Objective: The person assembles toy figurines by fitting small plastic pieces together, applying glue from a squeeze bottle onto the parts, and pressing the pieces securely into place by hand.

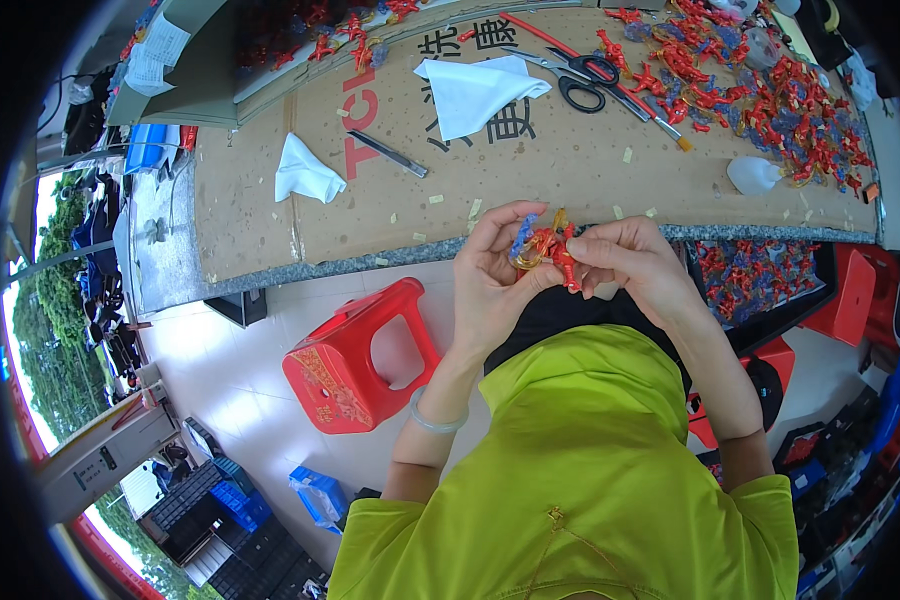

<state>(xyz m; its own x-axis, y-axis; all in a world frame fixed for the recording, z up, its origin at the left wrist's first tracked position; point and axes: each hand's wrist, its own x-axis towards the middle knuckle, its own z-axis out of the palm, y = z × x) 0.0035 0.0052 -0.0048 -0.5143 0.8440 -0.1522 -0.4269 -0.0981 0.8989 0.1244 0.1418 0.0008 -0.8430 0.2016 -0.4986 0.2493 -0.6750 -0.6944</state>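
Observation:
Both my hands meet in front of my body, just off the table's near edge, around a small plastic figure [545, 248] in red, clear yellow and blue. My left hand [495, 262] has its fingers curled about the figure's left side, the blue part standing up beside the fingertips. With thumb and fingers pinched together, my right hand [625, 262] grips the red part on the other side. Fingers cover some of the figure. A large heap of similar red and blue figures [770, 110] lies at the table's right end.
Cardboard [270, 235] covers the table. On it lie black-handled scissors [580, 92], a brush [670, 130], a utility knife [388, 153], white cloths [470, 95] and a white squeeze bottle [753, 176]. Below stand a red stool [355, 365] and a tray of figures [760, 275].

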